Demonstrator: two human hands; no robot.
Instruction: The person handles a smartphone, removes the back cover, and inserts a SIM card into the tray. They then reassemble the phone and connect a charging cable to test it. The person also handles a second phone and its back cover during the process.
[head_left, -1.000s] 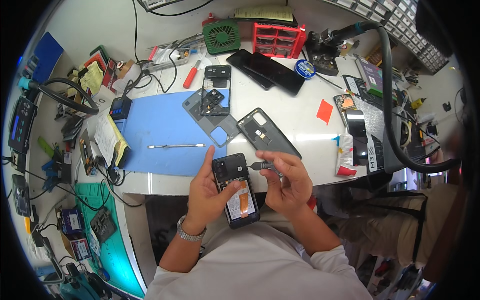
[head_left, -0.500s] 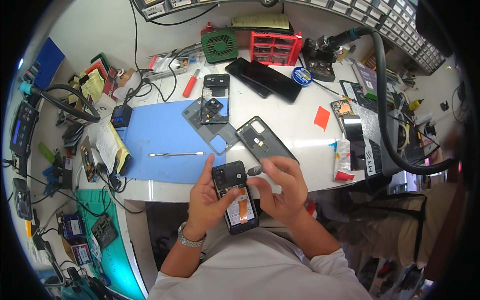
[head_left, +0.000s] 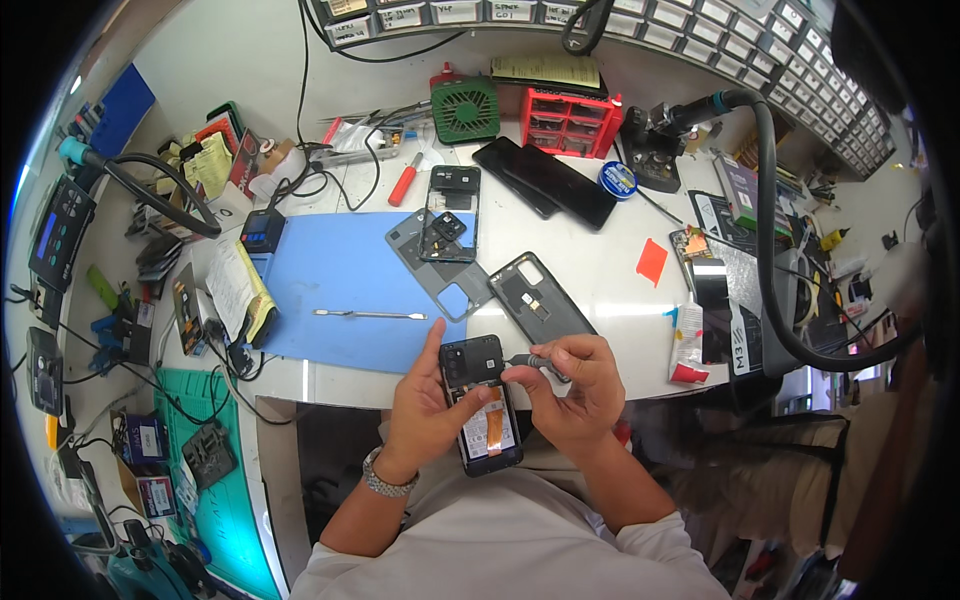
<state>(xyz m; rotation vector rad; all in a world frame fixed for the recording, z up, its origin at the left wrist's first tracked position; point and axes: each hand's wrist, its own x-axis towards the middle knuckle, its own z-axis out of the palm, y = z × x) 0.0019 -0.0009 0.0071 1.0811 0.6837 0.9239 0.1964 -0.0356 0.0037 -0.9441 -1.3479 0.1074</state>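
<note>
At the bench (head_left: 590, 250), the half-curled left hand (head_left: 425, 413) grips a backless black phone (head_left: 478, 440), orange strip (head_left: 495, 428) showing; right hand (head_left: 577, 392) pinches a tool (head_left: 536, 361).

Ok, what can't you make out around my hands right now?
Head view:
- Opened phone: its far side faces away; the thumb of your left hand covers part of its back.
- Grey tool: fingers of your right hand hide part of it; its tip is too small to tell whether it touches the phone.
- Wall drawers: cut off by the upper edge.
</note>
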